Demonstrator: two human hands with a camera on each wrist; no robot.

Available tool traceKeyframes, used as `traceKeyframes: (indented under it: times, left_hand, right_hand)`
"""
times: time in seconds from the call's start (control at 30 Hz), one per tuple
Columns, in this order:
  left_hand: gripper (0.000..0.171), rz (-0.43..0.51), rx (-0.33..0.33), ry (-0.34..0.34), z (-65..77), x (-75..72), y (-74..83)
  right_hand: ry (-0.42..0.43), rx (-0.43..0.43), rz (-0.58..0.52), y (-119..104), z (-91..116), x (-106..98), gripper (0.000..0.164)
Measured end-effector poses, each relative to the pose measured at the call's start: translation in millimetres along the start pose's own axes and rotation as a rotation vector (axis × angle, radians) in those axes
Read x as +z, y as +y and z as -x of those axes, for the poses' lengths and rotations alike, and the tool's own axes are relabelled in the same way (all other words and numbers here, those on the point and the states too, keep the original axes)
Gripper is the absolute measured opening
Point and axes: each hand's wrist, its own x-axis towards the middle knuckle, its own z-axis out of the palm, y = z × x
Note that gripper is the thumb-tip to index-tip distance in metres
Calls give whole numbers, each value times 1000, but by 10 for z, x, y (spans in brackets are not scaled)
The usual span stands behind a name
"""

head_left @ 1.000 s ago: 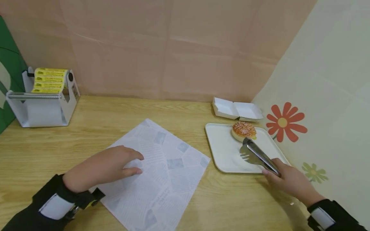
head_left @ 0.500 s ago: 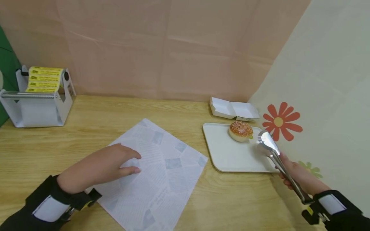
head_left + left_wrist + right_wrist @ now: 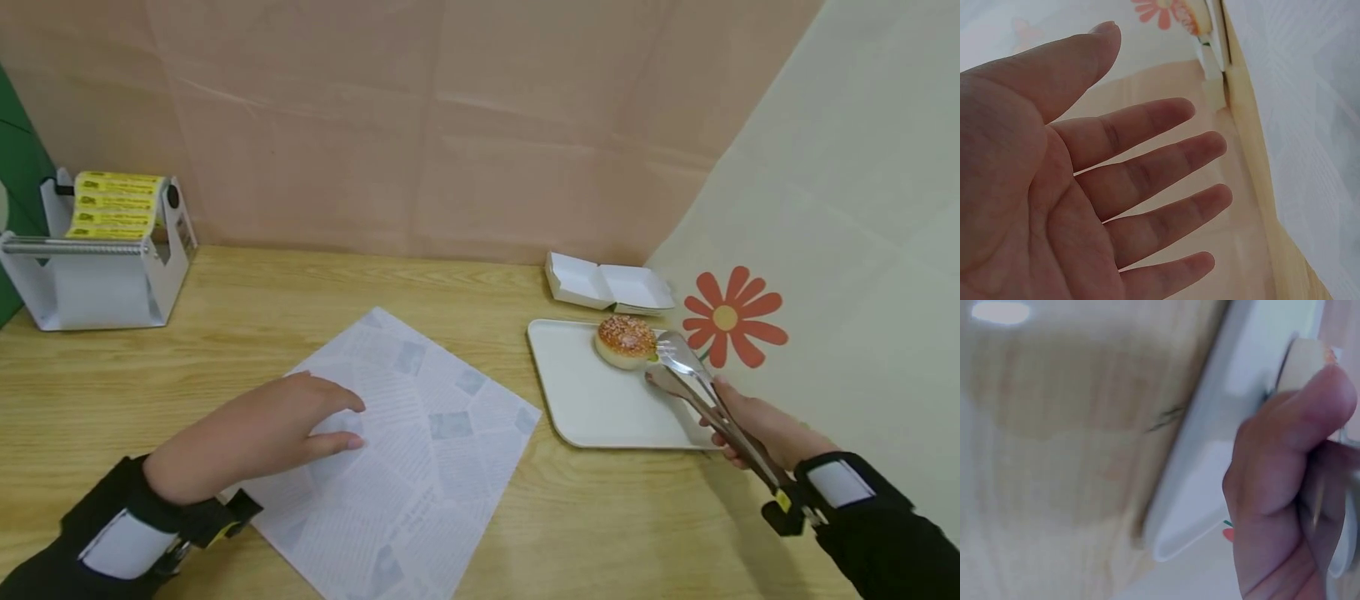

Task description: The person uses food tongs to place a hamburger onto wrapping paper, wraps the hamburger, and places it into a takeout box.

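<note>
My left hand (image 3: 292, 425) hovers over or lightly touches a sheet of printed wrapping paper (image 3: 427, 492); the head view does not settle which. Its fingers are extended and hold nothing, as the palm (image 3: 1029, 206) in the left wrist view shows. My right hand (image 3: 776, 433) grips metal tongs (image 3: 678, 354) by the arms, their ends spread apart. The tongs' tips are at the right side of a seeded burger bun (image 3: 626, 340), close to it or touching. That bun sits near the back of a white tray (image 3: 592, 417). The right wrist view shows curled fingers (image 3: 1266, 469).
Behind the tray lies an unfolded white box (image 3: 637, 287) against the backdrop. A label dispenser (image 3: 112, 283) with a yellow roll stands at the back left. A pale wall sheet with a red flower (image 3: 724, 317) borders the tray's right side.
My right hand swung the tongs off the tray's middle toward the right and turned them, their ends now parted. Then it came back left, up to the bun. The left hand barely moved.
</note>
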Motion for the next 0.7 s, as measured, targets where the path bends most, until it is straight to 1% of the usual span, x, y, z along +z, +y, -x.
traceKeyframes:
  times: [0.3, 0.47, 0.7]
  left_hand:
    - [36, 0, -13, -5, 10, -23, 4]
    - [36, 11, -18, -16, 7, -32, 6]
    - [38, 17, -30, -26, 11, -32, 2]
  right_hand:
    - [-72, -10, 9, -132, -107, -19, 90]
    - [-95, -11, -21, -179, -164, -7, 90]
    - [-84, -6, -45, -249, -230, 25, 89]
